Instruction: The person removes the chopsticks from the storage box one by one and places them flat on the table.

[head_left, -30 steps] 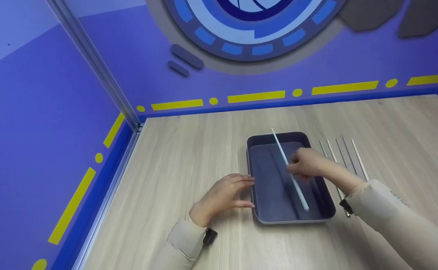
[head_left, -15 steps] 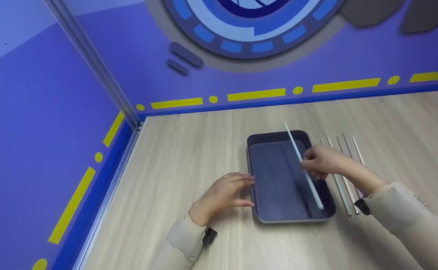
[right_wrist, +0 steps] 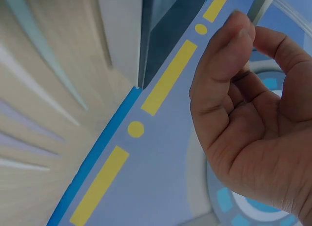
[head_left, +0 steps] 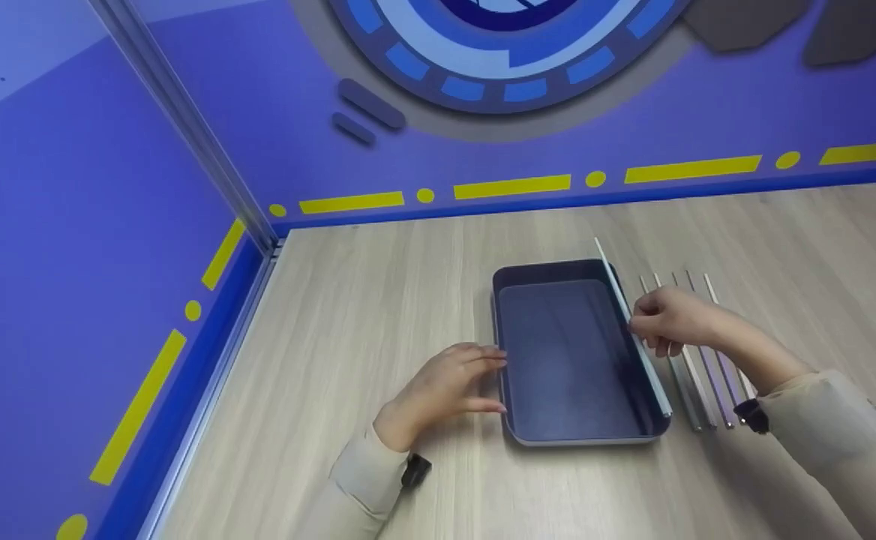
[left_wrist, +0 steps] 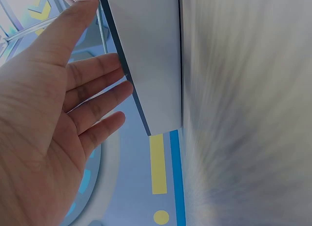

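Note:
A pale blue-green chopstick [head_left: 650, 367] slants along the right rim of a dark rectangular tray [head_left: 558, 360], its thin tip reaching past the far edge. My right hand [head_left: 674, 319] pinches it near the middle between thumb and fingers; whether the chopstick touches the rim cannot be told. In the right wrist view the fingers of the right hand [right_wrist: 253, 109] curl in to the thumb. My left hand [head_left: 438, 386] touches the tray's left side, fingers extended. The left wrist view has the fingertips of this hand [left_wrist: 53, 104] against the tray's rim and light outer wall [left_wrist: 146, 55].
Right of the tray, several chopsticks [head_left: 711, 382] lie side by side on the wooden table [head_left: 378, 300], partly under my right hand and forearm. Blue printed walls [head_left: 205, 112] with yellow marks stand at the back and left.
My right hand has carried the chopstick rightward, from over the tray's middle to its right rim. The left hand has stayed at the tray's left side.

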The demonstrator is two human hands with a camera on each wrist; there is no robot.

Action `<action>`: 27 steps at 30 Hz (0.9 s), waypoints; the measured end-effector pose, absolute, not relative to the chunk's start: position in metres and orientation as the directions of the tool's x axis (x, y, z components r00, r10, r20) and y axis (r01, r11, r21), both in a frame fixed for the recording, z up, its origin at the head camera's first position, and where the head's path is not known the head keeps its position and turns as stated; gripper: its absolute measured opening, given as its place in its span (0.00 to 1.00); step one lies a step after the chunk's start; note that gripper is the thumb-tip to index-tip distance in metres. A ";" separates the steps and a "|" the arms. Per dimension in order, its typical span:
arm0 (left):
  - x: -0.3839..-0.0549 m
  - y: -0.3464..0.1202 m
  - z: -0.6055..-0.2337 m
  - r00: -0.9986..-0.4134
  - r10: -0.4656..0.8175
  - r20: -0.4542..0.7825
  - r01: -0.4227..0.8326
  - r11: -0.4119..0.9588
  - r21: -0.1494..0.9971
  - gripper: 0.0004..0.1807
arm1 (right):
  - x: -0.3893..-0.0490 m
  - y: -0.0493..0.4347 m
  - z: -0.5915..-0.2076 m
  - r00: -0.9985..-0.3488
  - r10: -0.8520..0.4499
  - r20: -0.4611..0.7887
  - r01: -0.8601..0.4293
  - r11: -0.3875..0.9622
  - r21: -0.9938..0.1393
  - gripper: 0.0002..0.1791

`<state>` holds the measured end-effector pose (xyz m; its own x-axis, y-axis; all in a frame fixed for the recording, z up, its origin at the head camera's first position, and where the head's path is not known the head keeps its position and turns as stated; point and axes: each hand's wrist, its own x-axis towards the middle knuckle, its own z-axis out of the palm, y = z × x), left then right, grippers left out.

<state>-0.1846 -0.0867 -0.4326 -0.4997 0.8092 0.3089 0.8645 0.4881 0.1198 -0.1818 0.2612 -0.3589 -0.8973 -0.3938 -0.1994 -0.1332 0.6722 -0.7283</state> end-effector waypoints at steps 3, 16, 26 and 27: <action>-0.185 -0.087 -0.432 -0.492 0.811 0.316 0.869 0.483 0.112 0.35 | -0.182 0.268 -0.360 -0.894 -0.391 -0.218 -0.116 0.673 -0.731 0.12; -0.186 -0.088 -0.431 -0.460 0.815 0.352 0.883 0.462 0.083 0.33 | -0.179 0.297 -0.363 -0.887 -0.381 -0.260 -0.061 0.655 -0.753 0.13; -0.184 -0.087 -0.432 -0.486 0.810 0.327 0.871 0.481 0.103 0.34 | -0.175 0.318 -0.369 -0.883 -0.369 -0.290 -0.026 0.655 -0.755 0.15; -0.184 -0.087 -0.433 -0.490 0.810 0.323 0.869 0.483 0.106 0.34 | -0.175 0.320 -0.371 -0.883 -0.368 -0.293 -0.021 0.654 -0.757 0.15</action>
<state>-0.1844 -0.0873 -0.4329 -0.4895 0.8099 0.3232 0.8691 0.4832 0.1057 -0.1750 0.3199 -0.3706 -0.8828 -0.3676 -0.2926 -0.0214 0.6535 -0.7566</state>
